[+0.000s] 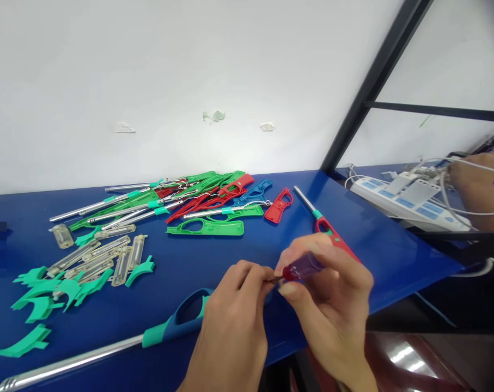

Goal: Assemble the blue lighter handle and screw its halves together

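Note:
My left hand [236, 316] is closed over the handle end of a blue long-necked lighter [177, 325], whose teal collar and silver tube point to the lower left. Between the fingers of my right hand [332, 294] is a screwdriver [302, 268] with a purple and red handle. Its shaft reaches my left fingertips, at the end of the lighter's handle. The exact contact point is hidden by my fingers. Just beyond my right hand lies a red lighter [336, 239] with a teal collar.
Green lighter shells [206, 227], a red shell [279, 206] and several silver tubes [95, 205] are piled by the wall. Clear fuel tanks [122, 265] and teal triggers [40, 309] lie at left. A power strip [410, 204] and another person's arm [479, 185] are beyond the black frame.

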The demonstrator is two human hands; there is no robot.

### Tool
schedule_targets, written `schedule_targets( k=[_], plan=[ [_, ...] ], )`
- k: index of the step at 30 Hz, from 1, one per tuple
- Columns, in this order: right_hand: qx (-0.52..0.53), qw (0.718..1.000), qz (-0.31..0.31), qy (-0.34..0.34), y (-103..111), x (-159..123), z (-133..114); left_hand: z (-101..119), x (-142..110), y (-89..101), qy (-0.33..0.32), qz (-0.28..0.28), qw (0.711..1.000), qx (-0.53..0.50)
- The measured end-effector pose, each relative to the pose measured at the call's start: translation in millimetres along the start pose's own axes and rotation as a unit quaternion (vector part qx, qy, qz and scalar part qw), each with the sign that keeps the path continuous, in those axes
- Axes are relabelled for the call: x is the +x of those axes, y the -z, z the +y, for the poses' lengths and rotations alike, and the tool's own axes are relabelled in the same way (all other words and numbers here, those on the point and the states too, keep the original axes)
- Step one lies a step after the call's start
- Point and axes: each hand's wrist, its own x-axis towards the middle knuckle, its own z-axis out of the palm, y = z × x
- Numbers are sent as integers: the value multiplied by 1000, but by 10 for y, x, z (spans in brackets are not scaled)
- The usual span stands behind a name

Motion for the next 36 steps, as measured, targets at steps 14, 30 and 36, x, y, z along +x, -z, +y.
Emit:
schedule_targets(
  k=[14, 30, 36],
  plan=[
    [-16, 999, 29, 38, -70, 92, -33, 32, 2, 12, -13, 8, 1000, 18],
    [-26, 999, 42, -21, -87, 100, -154, 18, -29, -20, 2, -12, 1000, 29],
    [-18, 997, 72, 4, -108, 96, -143, -13, -41, -30, 7, -8, 999, 37]
  ],
)
